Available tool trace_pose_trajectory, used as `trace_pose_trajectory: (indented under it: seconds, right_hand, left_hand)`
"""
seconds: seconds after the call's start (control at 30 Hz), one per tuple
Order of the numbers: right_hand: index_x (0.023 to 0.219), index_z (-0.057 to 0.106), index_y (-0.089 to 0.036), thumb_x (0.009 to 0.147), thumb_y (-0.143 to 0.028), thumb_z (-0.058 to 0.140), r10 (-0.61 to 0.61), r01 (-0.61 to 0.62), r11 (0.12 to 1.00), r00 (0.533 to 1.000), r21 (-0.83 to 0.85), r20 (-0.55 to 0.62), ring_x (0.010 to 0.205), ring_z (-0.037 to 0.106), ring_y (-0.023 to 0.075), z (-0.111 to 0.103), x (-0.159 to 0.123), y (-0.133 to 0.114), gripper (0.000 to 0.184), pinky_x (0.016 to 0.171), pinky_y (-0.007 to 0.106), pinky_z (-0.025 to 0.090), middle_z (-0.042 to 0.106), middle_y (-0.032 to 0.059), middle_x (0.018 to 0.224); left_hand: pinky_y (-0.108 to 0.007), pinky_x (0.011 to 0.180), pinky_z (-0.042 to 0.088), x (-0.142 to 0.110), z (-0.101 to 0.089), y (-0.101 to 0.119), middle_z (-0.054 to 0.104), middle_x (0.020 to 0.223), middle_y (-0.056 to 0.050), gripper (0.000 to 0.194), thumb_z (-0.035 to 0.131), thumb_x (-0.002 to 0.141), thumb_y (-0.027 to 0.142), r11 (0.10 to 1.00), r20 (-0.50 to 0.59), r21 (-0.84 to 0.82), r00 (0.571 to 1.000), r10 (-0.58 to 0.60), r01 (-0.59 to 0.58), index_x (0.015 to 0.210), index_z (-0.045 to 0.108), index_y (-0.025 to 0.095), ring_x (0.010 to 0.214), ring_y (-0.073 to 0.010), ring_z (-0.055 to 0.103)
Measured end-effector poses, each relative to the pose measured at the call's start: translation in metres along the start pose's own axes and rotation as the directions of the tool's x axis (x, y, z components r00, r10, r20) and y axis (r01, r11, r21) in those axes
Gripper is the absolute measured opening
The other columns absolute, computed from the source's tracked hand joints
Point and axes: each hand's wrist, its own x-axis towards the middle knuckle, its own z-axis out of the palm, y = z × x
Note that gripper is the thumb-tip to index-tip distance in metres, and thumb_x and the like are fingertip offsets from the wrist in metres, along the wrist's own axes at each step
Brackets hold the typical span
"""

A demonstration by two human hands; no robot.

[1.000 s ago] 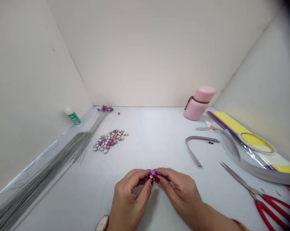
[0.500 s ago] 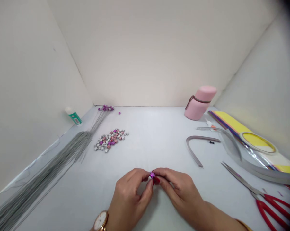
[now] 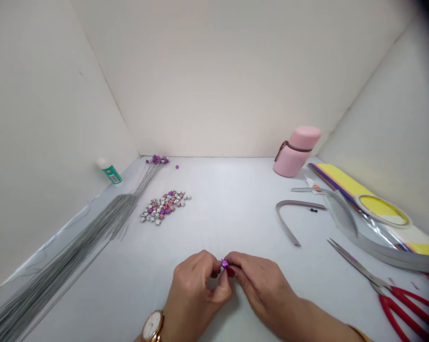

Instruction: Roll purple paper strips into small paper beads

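Note:
A small shiny purple paper star (image 3: 224,263) is pinched between the fingertips of both hands, low in the middle of the view. My left hand (image 3: 200,285) grips its left side with thumb and forefinger, and my right hand (image 3: 262,285) grips its right side. The fingers cover part of the star's edges. Farther left lies a loose pile of small stars (image 3: 166,206) in silver, pink and purple. Beyond it, a few purple stars (image 3: 159,159) sit at the tips of thin grey wires.
A bundle of grey wires (image 3: 79,242) runs along the left, beside a glue stick (image 3: 112,174). At right are a pink bottle (image 3: 292,154), grey paper strips (image 3: 283,221), a roll of tape (image 3: 406,221), coloured paper (image 3: 337,176) and red-handled scissors (image 3: 378,283).
My left hand has shifted slightly right and its thumb has moved up against the star's lower side. The star has turned a little, with its points now showing. Other things stay in place.

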Motion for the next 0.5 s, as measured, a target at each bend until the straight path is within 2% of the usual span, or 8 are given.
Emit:
trace_pose_trajectory:
  seconds: [0.13,0.2,0.3,0.33,0.4,0.5]
  right_hand:
    - [0.089,0.054,-0.017,0.086,-0.015,0.035,0.116,-0.111,0.978,0.993,0.177,-0.017,0.067,0.057,0.0155,-0.001,0.003,-0.002,0.02,0.062,0.026,0.044,0.062,0.0051,0.076]
    - [0.085,0.054,-0.017,0.086,-0.02,0.038,0.235,-0.216,0.908,0.972,0.359,-0.009,0.066,0.057,0.0144,-0.003,0.005,-0.004,0.017,0.061,0.025,0.044,0.061,0.0033,0.072]
    - [0.08,0.055,-0.016,0.086,-0.029,0.044,0.397,-0.357,0.684,0.914,0.636,0.086,0.061,0.056,0.0121,-0.003,0.009,-0.005,0.018,0.058,0.023,0.044,0.058,0.0004,0.065]
    - [0.079,0.055,-0.016,0.085,-0.032,0.045,0.426,-0.39,0.598,0.895,0.7,0.134,0.059,0.055,0.0113,-0.003,0.01,-0.005,0.02,0.056,0.022,0.043,0.058,-0.0001,0.063]
    - [0.075,0.056,-0.014,0.083,-0.037,0.048,0.448,-0.433,0.453,0.866,0.779,0.222,0.055,0.055,0.0099,-0.001,0.011,-0.004,0.026,0.052,0.02,0.042,0.058,-0.0004,0.06]
    - [0.071,0.056,-0.013,0.082,-0.042,0.048,0.451,-0.452,0.345,0.848,0.823,0.277,0.052,0.055,0.0091,0.002,0.012,-0.003,0.031,0.049,0.019,0.04,0.06,0.0008,0.059]
  left_hand:
    - [-0.022,0.05,0.043,0.002,-0.002,0.0,0.057,0.056,0.0,0.01,0.052,0.072,0.013,0.995,0.045,-0.077,0.997,-0.063,0.067,0.063,0.053,0.017,0.052,-0.012,0.054]
    - [-0.022,0.055,0.046,0.004,-0.005,0.0,0.06,0.064,-0.001,0.007,0.051,0.076,0.014,0.981,0.102,-0.165,0.991,-0.088,0.104,0.07,0.056,0.017,0.059,-0.0124,0.057]
    - [-0.023,0.065,0.048,0.004,-0.007,-0.001,0.062,0.079,-0.003,0.011,0.053,0.078,0.015,0.953,0.127,-0.269,0.986,-0.108,0.139,0.088,0.056,0.017,0.072,-0.0133,0.059]
    - [-0.023,0.067,0.048,0.003,-0.007,-0.002,0.062,0.084,-0.004,0.019,0.053,0.078,0.015,0.945,0.117,-0.294,0.987,-0.112,0.142,0.096,0.054,0.018,0.075,-0.0134,0.059]
    - [-0.023,0.069,0.048,0.002,-0.007,-0.003,0.062,0.087,-0.004,0.021,0.051,0.079,0.013,0.933,0.13,-0.331,0.986,-0.101,0.139,0.099,0.055,0.019,0.078,-0.0134,0.059]
    - [-0.023,0.068,0.048,0.001,-0.006,-0.004,0.063,0.082,-0.004,0.017,0.048,0.081,0.012,0.922,0.151,-0.357,0.983,-0.1,0.149,0.093,0.059,0.019,0.075,-0.0134,0.059]
